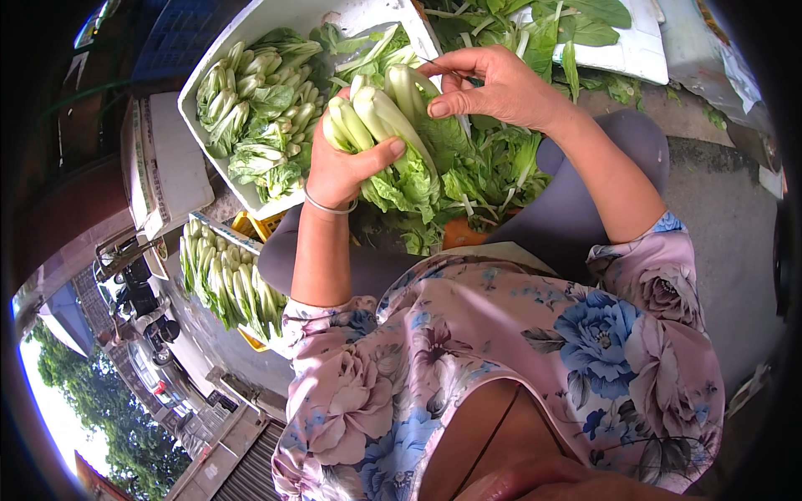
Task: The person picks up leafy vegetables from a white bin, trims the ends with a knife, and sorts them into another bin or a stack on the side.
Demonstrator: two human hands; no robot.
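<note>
In my left hand (344,160) is a bunch of leafy greens (382,119), with thick pale stems pointing up and crinkled leaves hanging below. My left thumb lies across the stems. My right hand (498,91) is at the right side of the bunch, its thumb and index finger parted. A thin dark strand (443,64) runs from the right fingers towards the stems; whether it is a tie or a tool's edge is too small to tell. Beyond my left hand stands a white foam box (216,147) with many bunches of greens (269,106) inside.
Loose leaves (501,160) lie piled between my knees, over something orange (463,233). At left, more bunches (232,269) sit in a yellow crate (250,341). A white foam slab (633,53) with leaves is at upper right. Parked vehicles (147,369) stand far left.
</note>
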